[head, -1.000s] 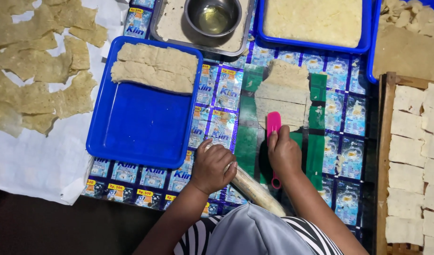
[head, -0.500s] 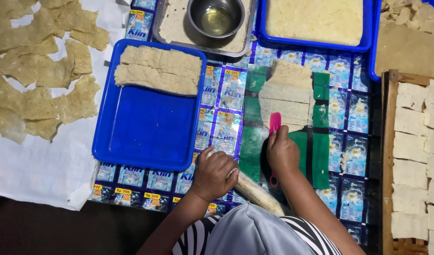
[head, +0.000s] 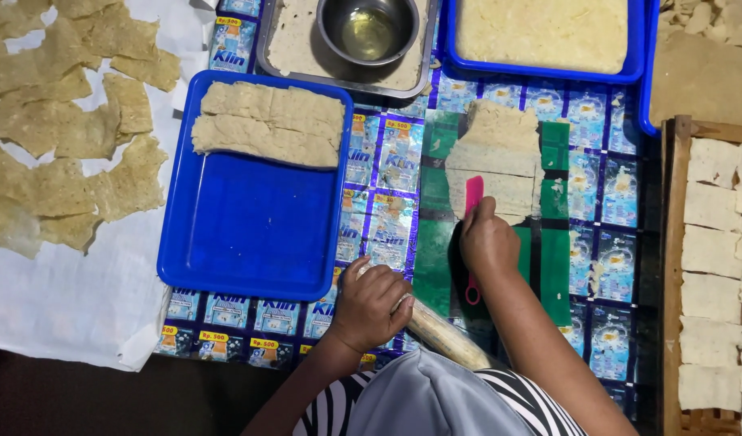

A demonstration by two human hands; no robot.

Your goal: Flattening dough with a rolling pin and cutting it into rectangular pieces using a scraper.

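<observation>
Your right hand (head: 488, 241) is closed around a pink plastic scraper (head: 472, 194), fingers curled over its handle, with the blade tip resting on the lower part of the flattened sheet of pale dough (head: 496, 153) that lies on the green plastic sheet (head: 555, 258). Compared with a second ago, the blade sits further up onto the dough; before, it lay just below the sheet's edge. A straight cut line already crosses the dough above the blade, so in my judgement you are partway through dividing the sheet into strips, with the lower portion being worked now.

Your left hand (head: 371, 303) has barely shifted. It is wrapped around the end of the wooden rolling pin (head: 443, 335), fingers folded over it, the pin lying slantwise at the near edge of the mat, apart from the dough.

To your left, the blue tray (head: 250, 242) holds one row of cut dough slabs (head: 266, 121) along its far side; its contents look the same as before. Beyond the dough, a metal bowl of oil (head: 369, 31) stands in a grey tray. A second blue tray of dough mass (head: 548, 32) lies far right, a wooden rack of cut pieces (head: 714, 266) on your right, and thin dried sheets (head: 64, 145) on the white cloth at far left
</observation>
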